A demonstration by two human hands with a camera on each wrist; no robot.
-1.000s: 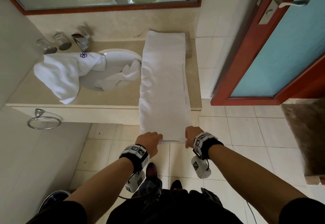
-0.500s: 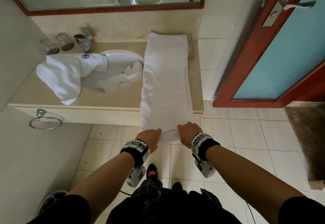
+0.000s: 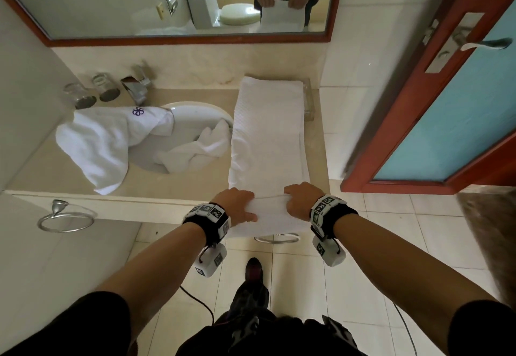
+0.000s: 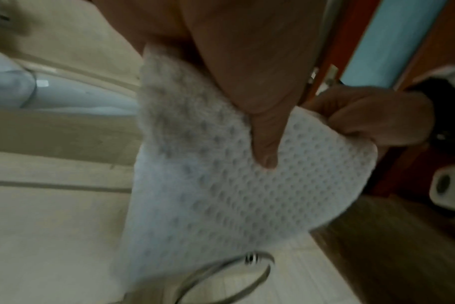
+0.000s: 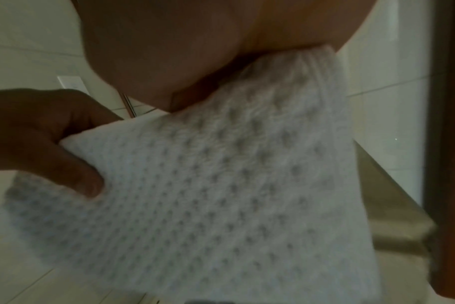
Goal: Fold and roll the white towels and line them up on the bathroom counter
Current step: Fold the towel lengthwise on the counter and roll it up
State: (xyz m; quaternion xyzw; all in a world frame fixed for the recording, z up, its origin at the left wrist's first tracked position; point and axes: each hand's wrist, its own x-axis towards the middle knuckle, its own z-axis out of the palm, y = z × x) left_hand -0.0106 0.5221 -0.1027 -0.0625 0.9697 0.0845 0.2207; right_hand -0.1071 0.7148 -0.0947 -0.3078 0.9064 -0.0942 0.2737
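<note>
On the counter [image 3: 195,182], seen from the head camera, a long folded towel [image 3: 268,138] runs from the back wall to the front edge, its near end hanging over. The left hand [image 3: 237,207] and right hand [image 3: 300,200] each grasp a near corner, fingers curled over the cloth and thumbs under it, the end turned up as if to begin the roll. Two more towels lie crumpled across the sink [image 3: 195,115], one with a purple logo [image 3: 137,111]; they look untouched. From the left wrist, the left thumb [image 4: 262,131] presses on the waffle weave, and the right hand's knuckles [image 4: 372,117] close round the far corner. From the right wrist, the left hand's fingers [image 5: 52,144] pinch the opposite corner; the right hand's own fingers are hidden behind the palm. I judge the towel light, soft and limp, not slippery: it will sag wherever unsupported, so holding both corners at once and keeping even tension should keep the roll straight and tight.
</note>
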